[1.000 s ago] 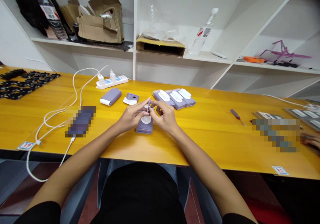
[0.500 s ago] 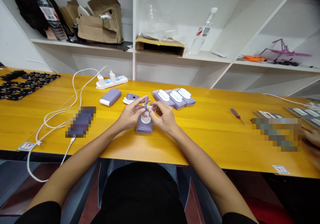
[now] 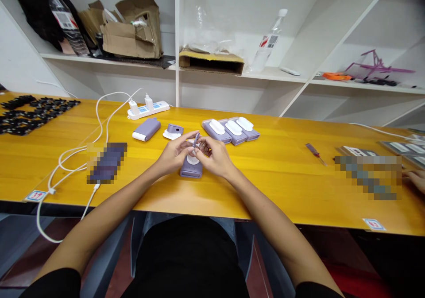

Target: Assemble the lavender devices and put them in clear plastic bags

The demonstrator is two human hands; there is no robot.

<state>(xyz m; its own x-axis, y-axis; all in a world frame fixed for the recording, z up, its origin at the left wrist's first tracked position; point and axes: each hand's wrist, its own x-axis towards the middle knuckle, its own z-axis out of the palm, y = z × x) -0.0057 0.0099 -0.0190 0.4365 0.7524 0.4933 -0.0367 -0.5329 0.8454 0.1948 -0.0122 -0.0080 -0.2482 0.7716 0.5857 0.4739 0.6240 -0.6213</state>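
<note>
being pinched at the fingertips of the left hand (image 3: 173, 155) and right hand (image 3: 216, 157), the part (image 3: 196, 139) is held over the case (image 3: 191, 170). it is judged light, stiff and perhaps fragile, so is best gripped lightly by its edges.

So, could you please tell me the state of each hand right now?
Left hand: closed, pinching a small greyish part.
Right hand: curled in at the same part; whether it grips cannot be told.
</note>
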